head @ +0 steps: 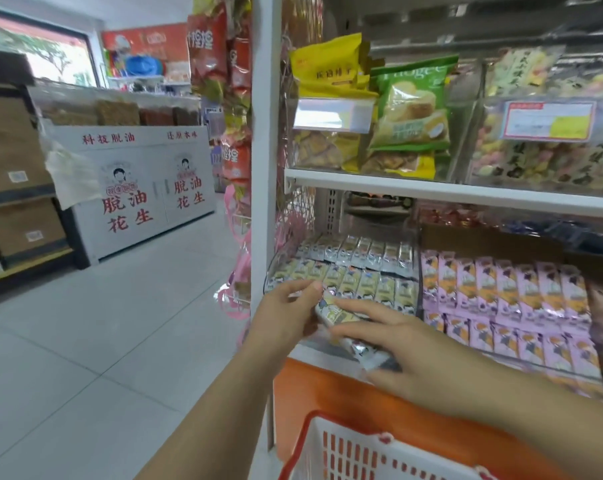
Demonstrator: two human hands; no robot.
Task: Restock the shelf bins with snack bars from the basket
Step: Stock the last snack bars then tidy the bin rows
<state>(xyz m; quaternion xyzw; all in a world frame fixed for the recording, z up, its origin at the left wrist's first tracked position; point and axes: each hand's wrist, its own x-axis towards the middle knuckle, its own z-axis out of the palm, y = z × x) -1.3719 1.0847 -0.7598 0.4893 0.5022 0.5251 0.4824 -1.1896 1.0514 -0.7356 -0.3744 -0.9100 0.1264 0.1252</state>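
Both hands hold a small bundle of pale yellow-green snack bars at the front edge of the lower shelf's left bin. My left hand pinches the bundle's left end, thumb on top. My right hand lies over the right part, fingers spread across the wrappers and thumb below them. The bin holds two rows of matching bars standing side by side. The red and white basket sits at the bottom of the view below my arms; its contents are hidden.
To the right, a bin of pink snack bars fills the same shelf. The upper shelf carries clear bins with yellow and green snack bags. An orange panel fronts the shelf base. Left is tiled floor and a white display counter.
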